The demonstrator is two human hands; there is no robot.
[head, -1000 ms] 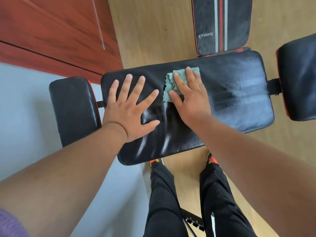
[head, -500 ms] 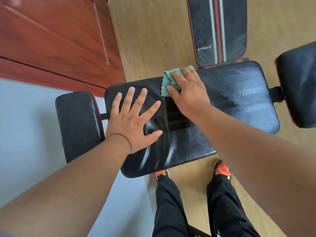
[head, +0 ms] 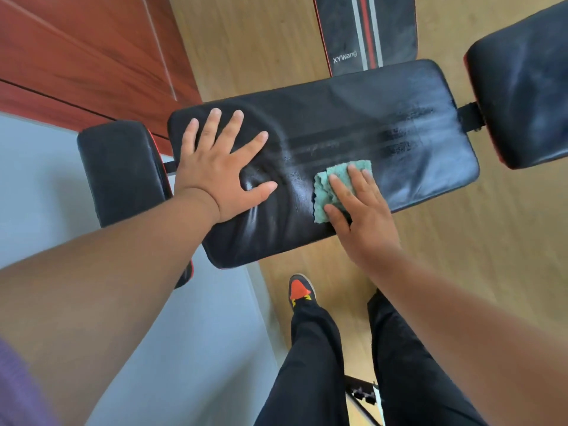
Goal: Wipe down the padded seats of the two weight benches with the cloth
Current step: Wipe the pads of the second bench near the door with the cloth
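On the black padded seat (head: 353, 118): two hands, one cloth.
Left hand (head: 221, 170) flat, fingers spread; right hand (head: 359, 207) flat, pressing green cloth (head: 330, 186) near the front edge.

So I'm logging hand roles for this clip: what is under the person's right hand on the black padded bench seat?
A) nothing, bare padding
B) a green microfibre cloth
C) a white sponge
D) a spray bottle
B: the right hand lies with straight fingers on the green microfibre cloth, pressing it onto the black padded bench seat.
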